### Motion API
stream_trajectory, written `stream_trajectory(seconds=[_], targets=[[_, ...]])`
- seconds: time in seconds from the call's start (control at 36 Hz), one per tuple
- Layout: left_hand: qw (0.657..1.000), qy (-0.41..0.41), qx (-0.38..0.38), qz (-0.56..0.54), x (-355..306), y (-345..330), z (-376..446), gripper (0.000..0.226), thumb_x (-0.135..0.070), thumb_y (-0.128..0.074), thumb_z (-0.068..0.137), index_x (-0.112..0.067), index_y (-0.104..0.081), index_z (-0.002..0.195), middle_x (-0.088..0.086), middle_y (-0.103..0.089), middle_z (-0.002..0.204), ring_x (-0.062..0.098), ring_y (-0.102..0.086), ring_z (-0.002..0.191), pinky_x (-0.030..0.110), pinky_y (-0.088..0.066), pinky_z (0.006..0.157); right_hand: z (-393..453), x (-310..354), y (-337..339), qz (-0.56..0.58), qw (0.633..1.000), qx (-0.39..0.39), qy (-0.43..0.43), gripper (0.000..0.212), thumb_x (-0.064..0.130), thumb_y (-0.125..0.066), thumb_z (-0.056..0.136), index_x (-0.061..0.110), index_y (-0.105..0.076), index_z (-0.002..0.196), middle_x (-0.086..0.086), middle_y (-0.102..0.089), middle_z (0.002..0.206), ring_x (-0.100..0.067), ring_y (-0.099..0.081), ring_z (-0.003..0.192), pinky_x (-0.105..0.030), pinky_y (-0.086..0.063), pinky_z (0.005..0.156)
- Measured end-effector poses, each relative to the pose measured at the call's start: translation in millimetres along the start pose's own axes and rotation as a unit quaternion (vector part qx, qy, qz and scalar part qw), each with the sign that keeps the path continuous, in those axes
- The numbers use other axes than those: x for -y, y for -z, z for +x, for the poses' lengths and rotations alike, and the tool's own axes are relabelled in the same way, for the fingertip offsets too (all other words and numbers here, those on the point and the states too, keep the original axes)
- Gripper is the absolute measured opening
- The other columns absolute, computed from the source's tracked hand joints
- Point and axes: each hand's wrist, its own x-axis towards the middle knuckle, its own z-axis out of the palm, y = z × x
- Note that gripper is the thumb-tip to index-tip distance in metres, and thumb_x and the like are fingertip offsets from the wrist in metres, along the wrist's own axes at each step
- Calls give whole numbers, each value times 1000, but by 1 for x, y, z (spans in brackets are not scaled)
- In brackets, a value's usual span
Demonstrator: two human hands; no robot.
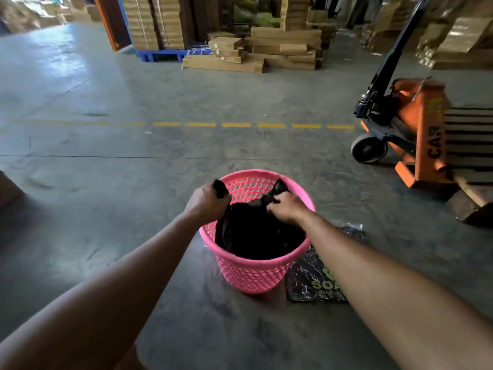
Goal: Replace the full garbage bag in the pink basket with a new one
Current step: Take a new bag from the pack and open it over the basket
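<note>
Your left hand (206,200) is closed in a fist grip on one bunched corner of the black plastic garbage bag (256,231); the end of that corner sticks up above your knuckles at the left rim. Your right hand (286,208) is clamped on a second bunched corner of the same bag, which rises in a point just beyond your fingers. Both grips sit over the mouth of the basket, one on each side.

The bag is one item. Its dark body fills the inside of the round pink perforated plastic basket (250,273), below the rim. One basket is present, and it stands upright on the grey concrete floor (106,182).

Just beside the basket, on its right, one flat black plastic packet with green lettering (309,284) lies on the floor, partly covered by your right forearm.

Well apart, to the right, stands one orange pallet jack with a black handle (416,124). A yellow dashed line (234,125) crosses the floor beyond the basket. Stacks of brown cardboard boxes (266,49) stand at the far side; their number cannot be counted.
</note>
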Motion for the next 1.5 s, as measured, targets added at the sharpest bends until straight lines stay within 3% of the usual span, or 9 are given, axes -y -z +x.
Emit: stream_trajectory(seconds=[0.19, 0.36, 0.53, 0.67, 0.83, 1.03, 1.25, 1.36, 1.5], targets=[[988, 58, -71, -123, 28, -12, 5, 17, -38, -83, 76, -30, -74, 88, 2, -79, 91, 21, -75, 90, 34, -60, 86, -5, -20, 13, 156, 975, -159, -22, 10, 22, -70, 82, 13, -70, 78, -3, -71, 67, -19, -66, 68, -28, -49, 67], [930, 90, -78, -348, 33, 32, 9, 11, -24, -80, 86, -23, -69, 83, 5, -66, 79, 16, -56, 60, 17, -45, 44, -12, -34, 61, 474, 859, -191, 15, 46, -13, -49, 83, 16, -41, 117, -13, -62, 65, -17, -55, 38, -27, -49, 42], [937, 82, -106, -322, 62, 77, -3, 17, -19, -81, 86, -17, -72, 100, 10, -67, 79, 2, -61, 42, 14, -41, 37, -18, -78, 101, 342, 910, -236, 19, 35, -9, -43, 87, 19, -64, 82, -10, -65, 78, -8, -48, 37, -26, -36, 49], [975, -52, -42, -213, 80, 99, -16, 23, -20, -82, 84, -20, -74, 106, 7, -68, 81, 15, -67, 57, 16, -45, 49, -31, -97, 115, 33, 982, -177, 63, 49, -8, -44, 85, 26, -75, 67, 5, -73, 80, -16, -55, 53, -27, -42, 55], [983, -164, 54, -59, 68, 115, -21, 43, 2, -61, 91, -35, -82, 81, -4, -70, 75, 11, -59, 57, 26, -49, 58, -47, -83, 121, -145, 984, -94, 48, 23, 14, -65, 83, 23, -79, 98, 6, -71, 81, -19, -67, 76, -28, -45, 65], [977, -172, 90, 86, 44, 115, -26, 35, -63, -82, 68, -28, -76, 71, -14, -69, 63, 1, -57, 57, 18, -42, 55, -48, -71, 117, -264, 962, -48, 46, 101, 46, -90, 61, 15, -44, 145, -9, -71, 113, -30, -65, 109, -34, -49, 82], [974, -98, 159, 125, 43, 117, -20, 54, -67, -84, 61, -17, -66, 54, -7, -42, 49, 10, -34, 51, 27, -32, 55, -48, -77, 120, -248, 964, -91, 15, 115, 53, -90, 57, 10, -25, 141, -25, -65, 119, -41, -65, 108, -40, -48, 79], [985, -64, 153, -54, 45, 115, -22, 62, -66, -79, 71, -5, -72, 70, 3, -57, 74, 11, -53, 71, 32, -43, 71, -45, -84, 117, -232, 969, -88, -4, 113, 54, -89, 58, 10, -24, 140, -25, -65, 119, -41, -65, 106, -37, -42, 73], [883, 33, 212, -417, 44, 104, -30, 31, -42, -74, 82, -17, -76, 99, 3, -74, 96, 12, -73, 86, 23, -59, 76, -42, -87, 111, -185, 979, -84, -19, 113, 61, -89, 51, 17, -27, 135, -23, -65, 119, -40, -64, 108, -39, -50, 79]])
